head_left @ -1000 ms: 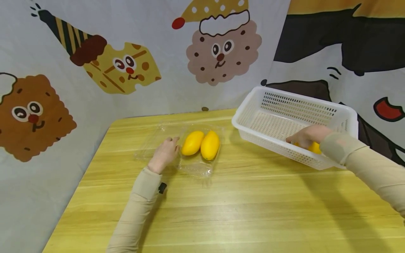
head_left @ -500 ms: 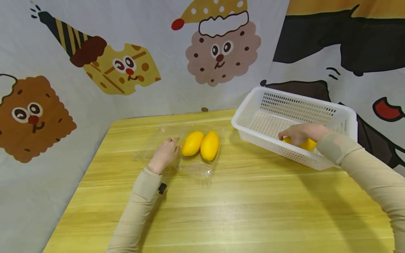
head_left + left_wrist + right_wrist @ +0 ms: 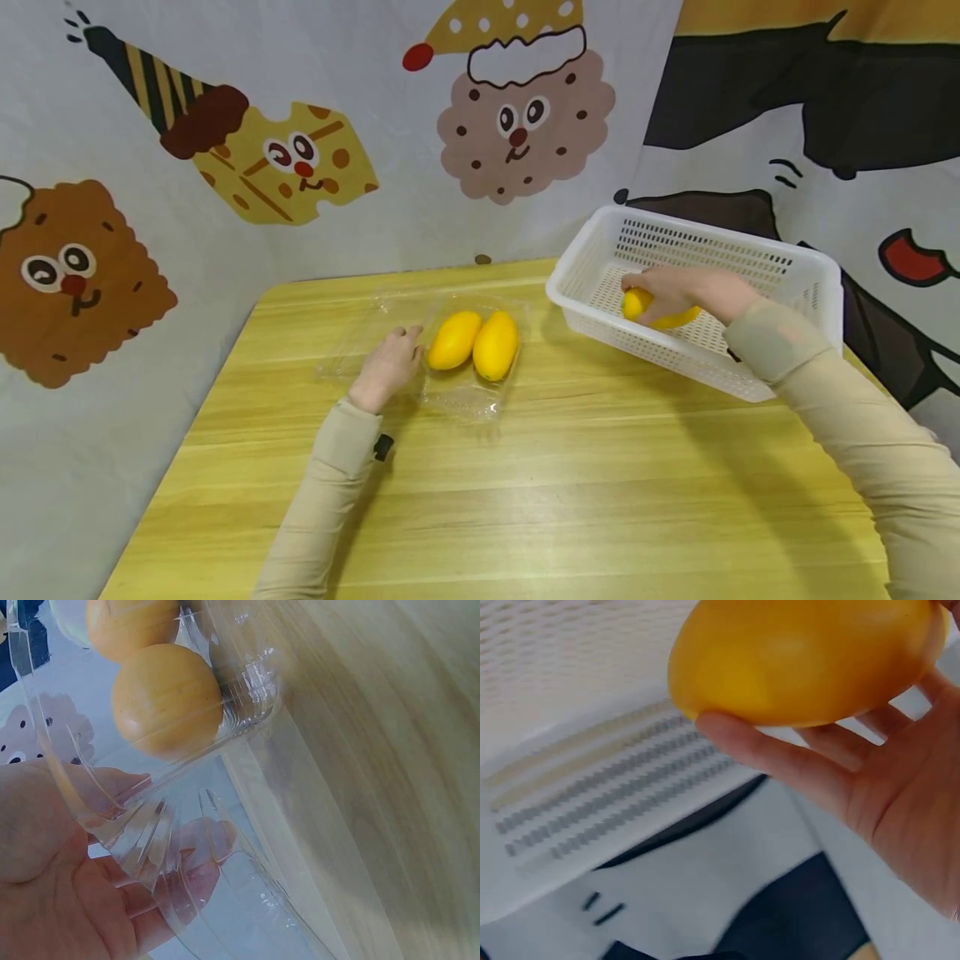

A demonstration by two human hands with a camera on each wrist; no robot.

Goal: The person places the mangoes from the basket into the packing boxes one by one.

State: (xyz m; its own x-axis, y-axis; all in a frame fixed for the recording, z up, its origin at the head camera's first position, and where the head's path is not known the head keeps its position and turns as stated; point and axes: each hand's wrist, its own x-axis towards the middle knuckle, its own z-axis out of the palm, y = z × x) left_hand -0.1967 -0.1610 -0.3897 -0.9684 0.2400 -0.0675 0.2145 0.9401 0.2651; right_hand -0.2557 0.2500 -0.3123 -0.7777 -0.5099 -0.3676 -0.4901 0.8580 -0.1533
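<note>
My right hand [image 3: 678, 292] grips a yellow mango [image 3: 637, 304], held over the white plastic basket [image 3: 630, 325]. In the right wrist view the mango [image 3: 802, 660] fills the top, with my thumb and fingers spread around it. At left, my left hand [image 3: 390, 362] holds the hinge side of an open clear plastic clamshell box [image 3: 457, 404]. Through the plastic in the left wrist view, fingers [image 3: 214, 840] show beyond the folds. Two mangoes [image 3: 455, 340] lie side by side in the box's right half; the lid half [image 3: 360, 333] lies flat at left.
The wooden table [image 3: 525, 500] carries both the box and the basket. A cloth with cartoon prints [image 3: 420, 208] hangs behind the table's far edge and along the left. The basket stands at the back right, close to the cloth.
My right hand has lifted the mango from the basket's right end and carried it left inside the basket. The left hand and the clamshell box have stayed in place.
</note>
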